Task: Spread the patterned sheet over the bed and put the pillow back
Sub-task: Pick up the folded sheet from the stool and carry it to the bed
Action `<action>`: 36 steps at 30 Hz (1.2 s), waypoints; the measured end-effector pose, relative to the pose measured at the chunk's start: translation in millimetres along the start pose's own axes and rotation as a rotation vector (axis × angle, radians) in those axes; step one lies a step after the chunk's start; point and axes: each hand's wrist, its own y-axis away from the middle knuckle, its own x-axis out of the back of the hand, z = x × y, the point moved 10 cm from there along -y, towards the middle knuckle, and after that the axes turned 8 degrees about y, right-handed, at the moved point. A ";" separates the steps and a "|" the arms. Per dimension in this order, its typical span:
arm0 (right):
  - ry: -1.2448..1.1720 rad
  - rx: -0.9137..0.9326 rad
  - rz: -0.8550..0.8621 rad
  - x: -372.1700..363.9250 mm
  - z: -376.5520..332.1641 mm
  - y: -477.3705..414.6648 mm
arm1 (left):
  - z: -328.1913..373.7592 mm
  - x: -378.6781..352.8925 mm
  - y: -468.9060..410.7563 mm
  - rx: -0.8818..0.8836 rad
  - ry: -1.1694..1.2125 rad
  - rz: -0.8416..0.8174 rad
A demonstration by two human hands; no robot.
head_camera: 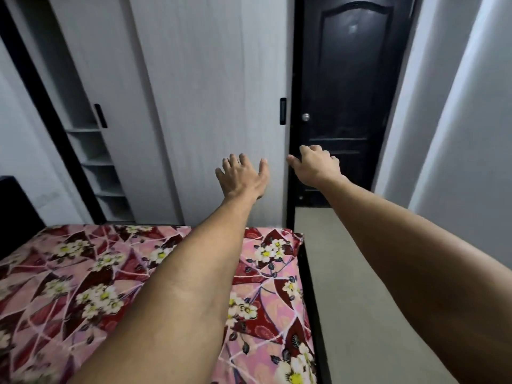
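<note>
The patterned sheet (91, 286), pink and dark red with white flowers, lies flat over the bed and reaches its far edge and right side. Both my arms stretch forward above it. My left hand (242, 177) is held up in the air in front of the white wardrobe, fingers apart, holding nothing. My right hand (315, 164) is raised beside it in front of the black door, fingers loosely curled with nothing in them. No pillow is in view.
A white sliding wardrobe (210, 106) stands behind the bed, with open shelves (97, 162) on its left. A black door (349, 92) with a round knob is at the right. Beige floor (360, 300) runs along the bed's black frame (310, 273).
</note>
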 end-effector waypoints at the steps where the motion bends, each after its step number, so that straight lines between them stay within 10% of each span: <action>1: -0.008 0.032 -0.008 -4.2 -24.2 -2.7 | -22.7 12.8 -4.8 0.033 -0.015 0.027; 36: -0.289 0.848 -0.147 -63.1 -681.1 171.4 | -562.0 375.9 113.9 0.730 -0.420 0.354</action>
